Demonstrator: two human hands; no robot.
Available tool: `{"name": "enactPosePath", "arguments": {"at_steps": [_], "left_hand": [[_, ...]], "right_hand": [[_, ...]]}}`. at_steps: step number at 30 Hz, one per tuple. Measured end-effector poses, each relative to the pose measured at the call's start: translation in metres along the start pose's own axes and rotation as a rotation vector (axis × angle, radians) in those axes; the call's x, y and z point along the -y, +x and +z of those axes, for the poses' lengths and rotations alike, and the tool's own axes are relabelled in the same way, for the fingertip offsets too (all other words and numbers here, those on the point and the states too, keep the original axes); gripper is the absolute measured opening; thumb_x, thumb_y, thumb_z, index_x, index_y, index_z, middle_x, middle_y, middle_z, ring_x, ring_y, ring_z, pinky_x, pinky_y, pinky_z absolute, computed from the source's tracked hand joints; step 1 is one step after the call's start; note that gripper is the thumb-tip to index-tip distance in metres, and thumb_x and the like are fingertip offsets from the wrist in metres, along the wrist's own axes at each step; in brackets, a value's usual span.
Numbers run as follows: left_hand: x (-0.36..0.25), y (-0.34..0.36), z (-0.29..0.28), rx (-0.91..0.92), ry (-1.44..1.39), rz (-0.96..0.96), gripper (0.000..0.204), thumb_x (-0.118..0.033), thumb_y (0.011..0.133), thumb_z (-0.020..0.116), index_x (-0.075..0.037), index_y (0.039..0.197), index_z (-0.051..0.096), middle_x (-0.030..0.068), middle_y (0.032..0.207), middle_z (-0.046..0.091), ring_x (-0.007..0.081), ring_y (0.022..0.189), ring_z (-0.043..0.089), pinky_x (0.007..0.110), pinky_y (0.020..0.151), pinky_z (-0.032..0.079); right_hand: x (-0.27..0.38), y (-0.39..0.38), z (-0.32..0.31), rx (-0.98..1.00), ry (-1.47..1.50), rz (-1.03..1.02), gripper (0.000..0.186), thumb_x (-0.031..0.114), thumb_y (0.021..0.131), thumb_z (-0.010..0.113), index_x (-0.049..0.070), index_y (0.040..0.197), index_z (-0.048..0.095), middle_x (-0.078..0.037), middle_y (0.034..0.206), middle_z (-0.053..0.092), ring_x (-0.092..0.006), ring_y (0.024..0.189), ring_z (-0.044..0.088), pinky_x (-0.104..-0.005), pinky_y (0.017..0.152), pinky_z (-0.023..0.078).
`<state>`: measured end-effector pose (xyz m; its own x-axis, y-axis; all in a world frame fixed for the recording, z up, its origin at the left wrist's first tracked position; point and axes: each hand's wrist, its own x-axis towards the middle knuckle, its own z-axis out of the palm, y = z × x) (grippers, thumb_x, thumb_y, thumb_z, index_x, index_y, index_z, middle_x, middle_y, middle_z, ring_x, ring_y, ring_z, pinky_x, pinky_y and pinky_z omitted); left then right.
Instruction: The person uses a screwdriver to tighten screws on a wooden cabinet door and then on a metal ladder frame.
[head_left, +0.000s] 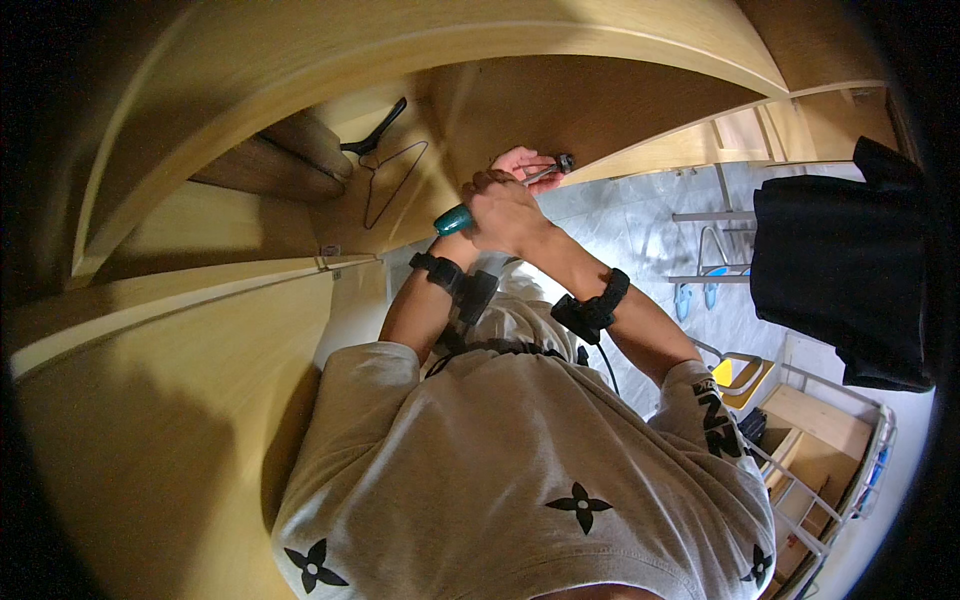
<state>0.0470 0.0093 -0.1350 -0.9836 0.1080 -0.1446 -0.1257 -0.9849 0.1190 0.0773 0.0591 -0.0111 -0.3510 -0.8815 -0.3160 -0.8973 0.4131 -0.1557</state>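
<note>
My right hand (507,212) is closed around a green-handled tool (453,221). The rounded end of its grip sticks out on the left, and a thin metal shaft runs up to the right to a small dark end piece. What kind of tool this is, I cannot make out. Just beyond, my left hand (527,163) has its fingers stretched out beside the shaft and dark end, partly covered by my right hand. Whether those fingers touch the metal is unclear. My forearms cross at the wrists, in front of the wooden cabinet panel (560,105).
Inside the cabinet hang a black hanger (385,132) and a thin wire hanger (372,190), beside a brown roll-shaped item (270,170). A wooden door (180,390) stands at left. On the right are a black garment (840,270), metal bars and blue slippers (712,287) on grey tiles.
</note>
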Motion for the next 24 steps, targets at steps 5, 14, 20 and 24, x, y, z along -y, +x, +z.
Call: {"name": "enactPosePath", "arguments": {"at_steps": [5,14,20,24], "left_hand": [[-0.005,-0.012,0.017,0.003,0.046,-0.045,0.038,-0.023,0.089,0.047,0.012,0.105,0.052,0.0246,0.108,0.056,0.0360,0.099,0.056,0.044,0.094,0.044],[-0.060,-0.124,0.002,-0.451,0.419,0.167,0.043,-0.044,0.088,0.051,-0.002,0.095,0.057,0.0084,0.084,0.062,0.0183,0.073,0.059,0.034,0.067,0.048],[-0.059,-0.159,0.039,-0.446,0.931,0.111,0.037,-0.039,0.091,0.050,-0.002,0.094,0.055,0.0048,0.071,0.056,0.0133,0.055,0.051,0.026,0.053,0.043],[-0.058,-0.154,0.024,-0.389,1.050,0.262,0.024,-0.025,0.092,0.054,-0.003,0.100,0.053,0.0043,0.076,0.055,0.0119,0.064,0.053,0.025,0.057,0.045]], "right_hand": [[-0.008,-0.001,0.012,0.072,0.050,0.019,0.033,0.016,0.062,0.063,0.001,0.092,0.062,-0.020,0.097,0.058,-0.0347,0.095,0.056,-0.0399,0.083,0.045],[0.000,-0.003,-0.005,-0.013,-0.075,-0.064,0.030,0.010,0.074,0.050,-0.002,0.101,0.056,-0.020,0.101,0.058,-0.0348,0.099,0.055,-0.0398,0.084,0.044],[-0.002,0.011,0.005,-0.124,-0.187,-0.078,0.032,0.013,0.075,0.051,-0.004,0.103,0.053,-0.020,0.105,0.056,-0.0345,0.102,0.053,-0.0404,0.087,0.042],[-0.008,0.010,0.001,-0.228,-0.112,-0.204,0.032,0.017,0.076,0.053,-0.002,0.101,0.057,-0.021,0.103,0.057,-0.0361,0.101,0.053,-0.0429,0.087,0.042]]}}
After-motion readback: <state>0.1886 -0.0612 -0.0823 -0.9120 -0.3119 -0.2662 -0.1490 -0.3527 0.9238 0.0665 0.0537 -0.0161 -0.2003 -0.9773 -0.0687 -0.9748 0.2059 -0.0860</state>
